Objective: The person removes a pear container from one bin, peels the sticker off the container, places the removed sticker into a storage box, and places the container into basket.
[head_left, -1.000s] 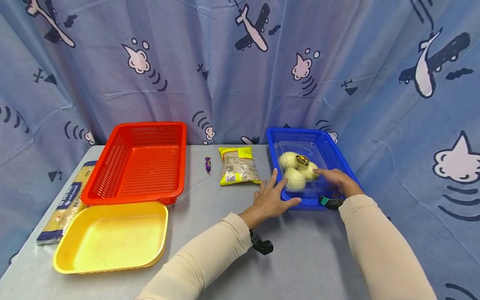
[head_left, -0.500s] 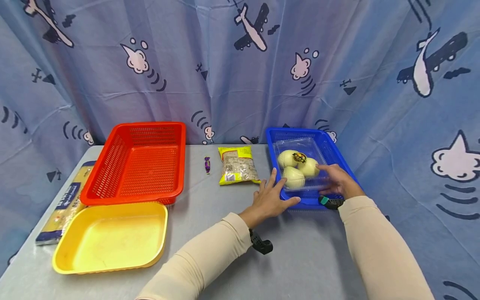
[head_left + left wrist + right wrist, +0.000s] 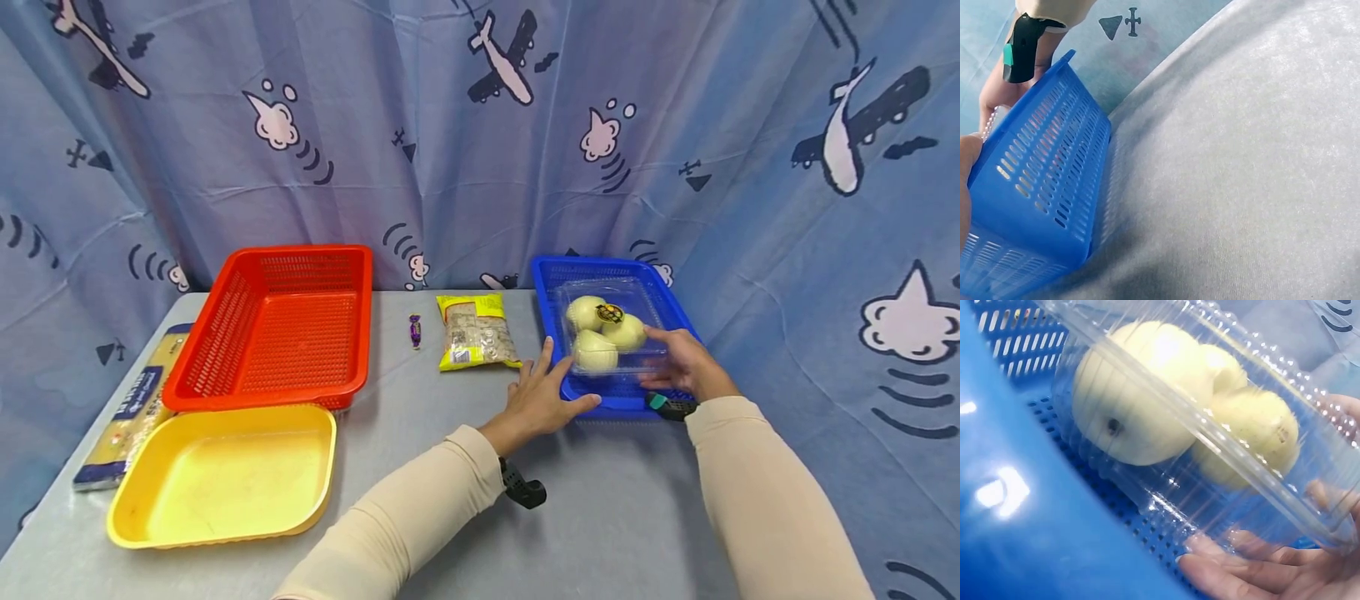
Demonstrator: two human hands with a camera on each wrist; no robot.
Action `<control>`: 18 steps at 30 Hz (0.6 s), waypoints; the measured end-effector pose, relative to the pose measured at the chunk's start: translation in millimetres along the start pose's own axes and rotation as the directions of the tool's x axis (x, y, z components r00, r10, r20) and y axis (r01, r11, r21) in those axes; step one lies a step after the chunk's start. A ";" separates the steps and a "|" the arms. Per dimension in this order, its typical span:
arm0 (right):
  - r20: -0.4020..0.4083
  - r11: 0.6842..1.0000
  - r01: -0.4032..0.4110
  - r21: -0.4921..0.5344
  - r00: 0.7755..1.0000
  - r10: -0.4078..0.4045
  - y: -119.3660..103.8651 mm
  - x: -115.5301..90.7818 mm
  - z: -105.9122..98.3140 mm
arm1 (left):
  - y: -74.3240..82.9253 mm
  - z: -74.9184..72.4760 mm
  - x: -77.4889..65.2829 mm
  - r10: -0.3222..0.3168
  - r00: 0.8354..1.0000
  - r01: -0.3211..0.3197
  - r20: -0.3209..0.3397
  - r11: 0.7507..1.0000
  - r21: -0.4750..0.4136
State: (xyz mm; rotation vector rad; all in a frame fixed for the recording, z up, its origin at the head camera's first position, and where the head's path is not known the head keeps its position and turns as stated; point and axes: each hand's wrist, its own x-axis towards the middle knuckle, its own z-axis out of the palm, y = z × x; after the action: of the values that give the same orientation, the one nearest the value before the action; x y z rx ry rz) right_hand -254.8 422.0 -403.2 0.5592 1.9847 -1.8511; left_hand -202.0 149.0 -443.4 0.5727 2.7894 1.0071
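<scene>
My right hand (image 3: 686, 360) grips the near right corner of a clear plastic clamshell box (image 3: 610, 313) holding three pale yellow round fruits (image 3: 624, 332). In the right wrist view the fingers (image 3: 1254, 572) reach under the box, which sits tilted over the perforated floor of the blue basket (image 3: 622, 408). A black and gold label marks the lid. My left hand (image 3: 538, 402) rests on the basket's near left corner, fingers spread along the left side and thumb along the front rim. Most of that hand is outside the left wrist view.
Left of the blue basket lie a yellow-edged bag (image 3: 477, 332) and a small purple wrapped candy (image 3: 415, 331). Farther left stand a red basket (image 3: 360, 333) and a yellow tray (image 3: 225, 475), beside a long packet (image 3: 135, 400). A curtain (image 3: 450, 167) hangs behind the table.
My right hand has taken hold of the fruit box; it has tilted up at the near side, then shifted slightly right. My left hand has stayed on the basket corner.
</scene>
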 end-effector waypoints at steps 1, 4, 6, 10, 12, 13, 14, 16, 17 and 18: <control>-0.003 1.000 -0.002 0.002 1.000 0.002 -0.4 -0.5 -0.9 | -0.4 -0.4 0.1 0.000 1.000 0.000 0.000 1.000 0.000; -0.006 1.000 -0.007 0.025 1.000 0.007 -1.5 -2.8 -2.9 | -1.5 -0.5 0.5 -0.001 1.000 0.001 -0.004 1.000 -0.003; -0.006 0.999 -0.009 0.045 1.000 0.009 -1.9 -4.3 -3.8 | -1.9 -0.6 0.7 -0.001 1.000 0.001 -0.003 1.000 -0.004; 0.010 0.996 -0.006 0.087 1.000 0.005 -3.2 -7.8 -4.9 | -2.3 -0.2 1.0 -0.003 1.000 0.003 -0.007 1.000 0.004; 0.022 0.994 -0.001 0.107 1.000 -0.001 -4.8 -9.7 -6.0 | -2.0 -0.5 0.7 -0.007 1.000 0.007 -0.006 1.000 0.010; 0.025 0.993 0.001 0.115 1.000 -0.004 -5.5 -11.0 -6.4 | -1.8 -0.4 0.6 -0.010 1.000 0.010 -0.004 1.000 0.011; 0.026 0.992 0.003 0.125 1.000 -0.007 -6.1 -12.2 -6.9 | -1.6 -0.4 0.4 -0.010 1.000 0.010 -0.004 1.000 0.010; 0.027 0.991 0.004 0.135 1.000 -0.007 -8.5 -15.4 -8.2 | -1.2 0.1 0.8 -0.011 1.000 0.011 -0.003 1.000 0.010; 0.029 0.991 0.005 0.135 1.000 -0.009 -10.0 -16.9 -9.5 | -0.8 0.2 0.8 -0.010 1.000 0.010 -0.003 1.000 0.008; 0.028 0.991 0.007 0.133 1.000 -0.011 -11.5 -18.7 -9.9 | -0.3 0.2 1.0 -0.009 1.000 0.009 -0.004 1.000 0.006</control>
State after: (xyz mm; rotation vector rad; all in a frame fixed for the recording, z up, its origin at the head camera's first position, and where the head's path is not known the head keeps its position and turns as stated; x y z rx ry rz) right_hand -244.8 430.5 -383.0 0.5594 1.8590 -1.9959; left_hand -203.0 149.3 -443.7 0.5587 2.7968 1.0001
